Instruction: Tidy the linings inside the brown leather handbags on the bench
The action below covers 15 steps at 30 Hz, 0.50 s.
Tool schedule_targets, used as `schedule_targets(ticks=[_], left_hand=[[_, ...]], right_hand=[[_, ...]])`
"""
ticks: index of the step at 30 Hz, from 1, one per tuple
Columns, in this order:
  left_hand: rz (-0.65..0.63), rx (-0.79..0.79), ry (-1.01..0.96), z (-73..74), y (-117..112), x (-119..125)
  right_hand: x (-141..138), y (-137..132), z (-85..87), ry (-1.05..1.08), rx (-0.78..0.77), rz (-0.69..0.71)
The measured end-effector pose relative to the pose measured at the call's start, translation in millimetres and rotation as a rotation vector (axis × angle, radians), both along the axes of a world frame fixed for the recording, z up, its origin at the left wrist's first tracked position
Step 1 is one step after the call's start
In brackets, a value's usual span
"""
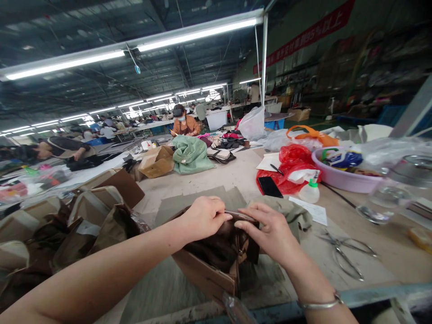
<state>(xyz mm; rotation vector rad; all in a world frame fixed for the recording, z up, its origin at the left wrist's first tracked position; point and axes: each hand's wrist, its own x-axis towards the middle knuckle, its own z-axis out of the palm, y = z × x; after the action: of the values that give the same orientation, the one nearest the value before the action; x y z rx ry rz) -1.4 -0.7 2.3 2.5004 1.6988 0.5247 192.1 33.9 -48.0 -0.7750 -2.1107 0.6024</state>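
A brown handbag (205,272) stands open on the worktable in front of me, its dark lining showing inside. My left hand (205,216) pinches the bag's far top edge between thumb and fingers. A little to the right, my right hand (265,227) grips the same edge, thumb on the near side and fingers over the far side. A small brass-coloured fitting (241,253) shows at the bag's right end, below my right hand. Both forearms reach across the bag and hide part of its left side.
Several unfinished bags (97,211) crowd the left. Scissors (344,252) lie at right, near a phone (270,186), a glue bottle (309,192) and a pink basin (347,180). A green cloth bundle (191,154) and cardboard box (155,162) sit farther back. A co-worker (185,123) sits beyond.
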Motion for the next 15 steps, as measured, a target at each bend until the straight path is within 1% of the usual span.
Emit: schedule_targets(ticks=[6, 12, 15], left_hand=[[-0.021, 0.000, 0.001, 2.0, -2.1, -0.1], [-0.026, 0.010, -0.002, -0.9, -2.2, 1.0], [-0.033, -0.002, 0.014, 0.7, -3.1, -2.1]], right_hand=[[-3.5, -1.0, 6.6, -0.014, -0.031, 0.024], [-3.8, -3.7, 6.0, 0.010, 0.012, 0.022], [-4.1, -3.2, 6.1, 0.023, 0.018, 0.017]])
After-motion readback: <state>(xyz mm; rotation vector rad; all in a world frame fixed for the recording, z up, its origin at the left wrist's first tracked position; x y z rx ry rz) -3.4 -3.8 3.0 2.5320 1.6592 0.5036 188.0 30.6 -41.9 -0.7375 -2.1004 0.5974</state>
